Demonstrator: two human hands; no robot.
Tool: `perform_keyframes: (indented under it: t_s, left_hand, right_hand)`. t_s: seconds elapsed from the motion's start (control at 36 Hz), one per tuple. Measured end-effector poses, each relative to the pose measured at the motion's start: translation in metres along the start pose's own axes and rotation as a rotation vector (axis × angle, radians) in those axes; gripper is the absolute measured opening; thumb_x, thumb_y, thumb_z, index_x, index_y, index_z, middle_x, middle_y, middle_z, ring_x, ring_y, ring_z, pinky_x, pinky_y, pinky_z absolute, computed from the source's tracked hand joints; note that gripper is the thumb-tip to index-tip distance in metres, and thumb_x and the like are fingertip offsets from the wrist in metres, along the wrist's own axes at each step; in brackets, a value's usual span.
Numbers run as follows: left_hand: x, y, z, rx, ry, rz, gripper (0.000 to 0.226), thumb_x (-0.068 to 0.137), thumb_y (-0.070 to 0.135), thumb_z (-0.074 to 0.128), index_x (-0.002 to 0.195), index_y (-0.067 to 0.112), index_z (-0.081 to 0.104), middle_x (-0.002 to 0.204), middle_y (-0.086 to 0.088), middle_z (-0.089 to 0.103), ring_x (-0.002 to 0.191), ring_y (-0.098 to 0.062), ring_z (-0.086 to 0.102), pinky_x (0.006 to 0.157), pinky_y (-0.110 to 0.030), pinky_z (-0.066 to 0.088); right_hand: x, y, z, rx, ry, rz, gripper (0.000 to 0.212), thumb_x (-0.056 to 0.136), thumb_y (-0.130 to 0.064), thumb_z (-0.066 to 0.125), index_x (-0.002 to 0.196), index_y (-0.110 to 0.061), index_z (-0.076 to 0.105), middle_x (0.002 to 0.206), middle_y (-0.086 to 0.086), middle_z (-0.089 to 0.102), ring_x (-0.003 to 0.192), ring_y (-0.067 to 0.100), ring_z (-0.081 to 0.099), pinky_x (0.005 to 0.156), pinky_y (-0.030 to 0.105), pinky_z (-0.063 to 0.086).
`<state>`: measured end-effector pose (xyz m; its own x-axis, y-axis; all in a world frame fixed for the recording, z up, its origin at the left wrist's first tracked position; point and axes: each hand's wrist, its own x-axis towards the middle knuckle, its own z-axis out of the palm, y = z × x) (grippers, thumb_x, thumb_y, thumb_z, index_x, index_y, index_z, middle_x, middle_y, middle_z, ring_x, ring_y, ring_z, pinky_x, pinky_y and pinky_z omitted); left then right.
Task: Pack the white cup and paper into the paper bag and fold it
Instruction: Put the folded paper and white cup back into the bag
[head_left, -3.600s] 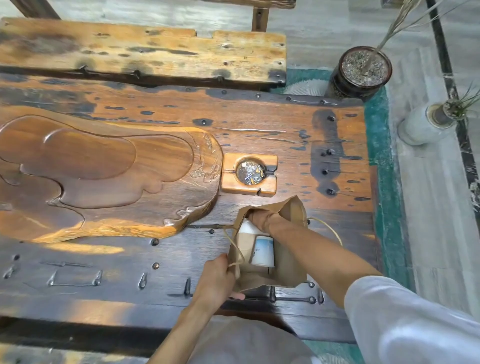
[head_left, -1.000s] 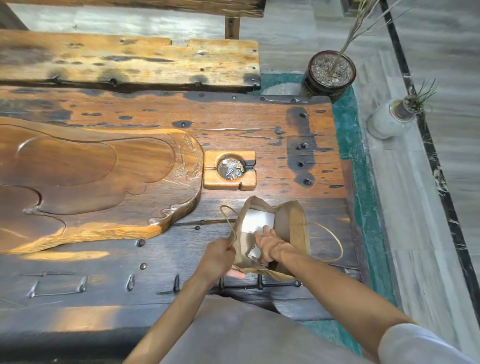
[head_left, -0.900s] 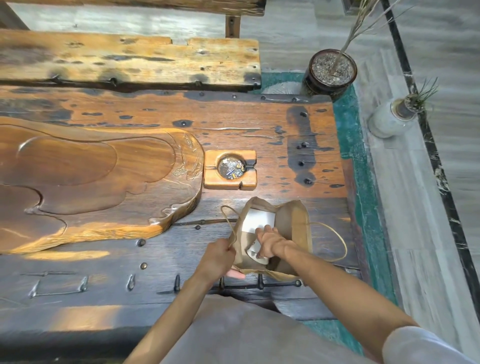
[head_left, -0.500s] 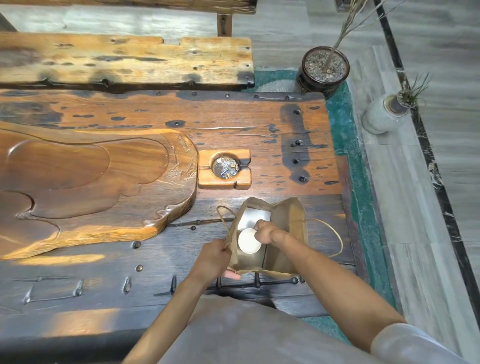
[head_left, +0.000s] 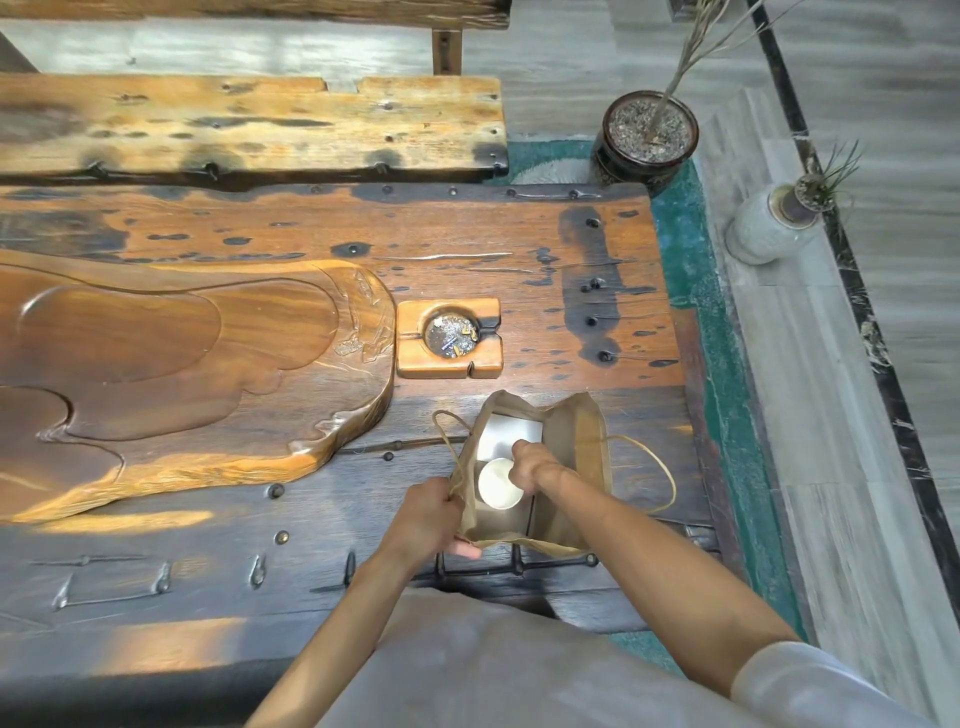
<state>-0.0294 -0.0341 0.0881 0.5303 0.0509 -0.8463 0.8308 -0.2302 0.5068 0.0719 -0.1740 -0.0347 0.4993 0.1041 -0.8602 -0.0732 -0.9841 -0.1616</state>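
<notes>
A brown paper bag (head_left: 584, 457) with twine handles stands open on the dark wooden table (head_left: 571, 291) near its front right corner. Inside it the white cup (head_left: 496, 486) sits upright, its round mouth facing up. The white paper (head_left: 506, 434) lies in the bag behind the cup. My left hand (head_left: 428, 512) pinches the bag's left rim. My right hand (head_left: 532, 465) reaches into the bag's mouth, its fingers closed at the cup's right rim.
A wooden ashtray (head_left: 449, 338) sits just beyond the bag. A large carved wooden tea tray (head_left: 171, 374) fills the table's left. A bench (head_left: 249, 124) lies behind. A dark plant pot (head_left: 647, 137) and a pale vase (head_left: 769, 228) stand on the floor at right.
The cup went from lying tilted in my right hand to standing upright in the bag. My left hand kept its hold on the bag's rim.
</notes>
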Motion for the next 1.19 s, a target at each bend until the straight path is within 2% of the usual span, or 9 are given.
perform_keyframes:
  t_s: [0.11, 0.17, 0.22, 0.33, 0.39, 0.5, 0.78, 1.03, 1.19]
  left_hand:
    - [-0.001, 0.002, 0.0, -0.002, -0.005, 0.001, 0.029, 0.098, 0.004, 0.033, 0.111, 0.005, 0.06, 0.122, -0.022, 0.061, 0.064, -0.029, 0.077, 0.047, -0.022, 0.056]
    - [-0.001, 0.002, 0.0, 0.004, -0.003, -0.002, 0.028, 0.098, 0.004, 0.033, 0.108, 0.006, 0.059, 0.119, -0.022, 0.061, 0.062, -0.028, 0.076, 0.045, -0.021, 0.053]
    - [0.001, 0.0, 0.0, 0.018, -0.003, -0.006, 0.026, 0.098, 0.005, 0.034, 0.107, 0.005, 0.059, 0.117, -0.023, 0.061, 0.065, -0.03, 0.076, 0.051, -0.027, 0.055]
    - [0.003, -0.002, 0.002, 0.018, -0.012, -0.02, 0.03, 0.097, 0.007, 0.034, 0.112, -0.001, 0.059, 0.119, -0.028, 0.059, 0.068, -0.033, 0.077, 0.081, -0.056, 0.057]
    - [0.004, -0.003, 0.003, 0.023, -0.016, -0.018, 0.031, 0.097, 0.007, 0.033, 0.112, 0.0, 0.06, 0.12, -0.027, 0.059, 0.065, -0.031, 0.077, 0.074, -0.049, 0.059]
    - [0.005, -0.001, 0.005, 0.033, -0.023, -0.007, 0.031, 0.098, 0.005, 0.032, 0.109, 0.004, 0.061, 0.121, -0.024, 0.06, 0.059, -0.025, 0.075, 0.052, -0.027, 0.056]
    - [0.001, 0.0, 0.006, 0.037, -0.02, 0.001, 0.025, 0.096, 0.003, 0.033, 0.097, 0.007, 0.058, 0.118, -0.021, 0.061, 0.054, -0.022, 0.074, 0.047, -0.022, 0.052]
    - [0.0, 0.001, 0.011, 0.068, -0.016, 0.002, 0.026, 0.094, -0.001, 0.033, 0.102, -0.005, 0.058, 0.108, -0.025, 0.061, 0.053, -0.024, 0.073, 0.038, -0.018, 0.044]
    - [0.001, 0.002, 0.015, 0.018, -0.027, 0.0, 0.029, 0.093, 0.001, 0.036, 0.109, -0.011, 0.057, 0.11, -0.033, 0.062, 0.061, -0.029, 0.075, 0.045, -0.029, 0.048]
  right_hand:
    - [-0.002, 0.003, -0.004, -0.016, 0.001, 0.002, 0.039, 0.089, 0.004, 0.049, 0.127, -0.001, 0.05, 0.14, 0.016, 0.046, 0.128, 0.026, 0.052, 0.08, 0.024, 0.048]
    - [-0.002, 0.004, -0.005, -0.028, -0.026, 0.027, 0.017, 0.088, 0.003, 0.055, 0.103, -0.005, 0.056, 0.139, 0.014, 0.05, 0.126, 0.024, 0.054, 0.079, 0.022, 0.046]
    - [-0.004, 0.005, -0.007, 0.011, -0.075, 0.066, 0.026, 0.086, 0.003, 0.062, 0.075, -0.013, 0.043, 0.137, 0.009, 0.054, 0.124, 0.019, 0.056, 0.073, 0.016, 0.041]
    - [-0.003, 0.005, -0.008, 0.008, -0.047, 0.052, 0.028, 0.089, 0.0, 0.057, 0.117, -0.003, 0.054, 0.139, 0.011, 0.051, 0.123, 0.024, 0.058, 0.065, 0.022, 0.053]
    - [-0.008, 0.001, -0.011, 0.026, -0.037, 0.051, 0.039, 0.091, -0.004, 0.053, 0.13, -0.003, 0.048, 0.142, 0.013, 0.046, 0.122, 0.029, 0.058, 0.065, 0.031, 0.06]
    - [-0.014, -0.003, -0.017, 0.028, -0.079, 0.076, 0.044, 0.095, -0.016, 0.046, 0.138, -0.006, 0.042, 0.147, 0.013, 0.041, 0.129, 0.029, 0.053, 0.1, 0.036, 0.049]
    - [-0.036, -0.004, -0.046, -0.032, -0.142, 0.061, 0.054, 0.1, -0.033, 0.043, 0.148, -0.01, 0.032, 0.153, 0.011, 0.039, 0.132, 0.031, 0.049, 0.102, 0.034, 0.043]
    - [-0.056, -0.01, -0.064, -0.151, -0.003, -0.119, 0.051, 0.105, -0.04, 0.028, 0.136, -0.006, 0.049, 0.143, 0.014, 0.051, 0.126, 0.029, 0.053, 0.096, 0.032, 0.041]
    - [-0.095, -0.005, -0.08, -0.111, 0.094, -0.305, 0.037, 0.105, -0.03, 0.037, 0.087, -0.006, 0.058, 0.099, 0.021, 0.063, 0.086, 0.028, 0.053, 0.074, 0.027, 0.037]
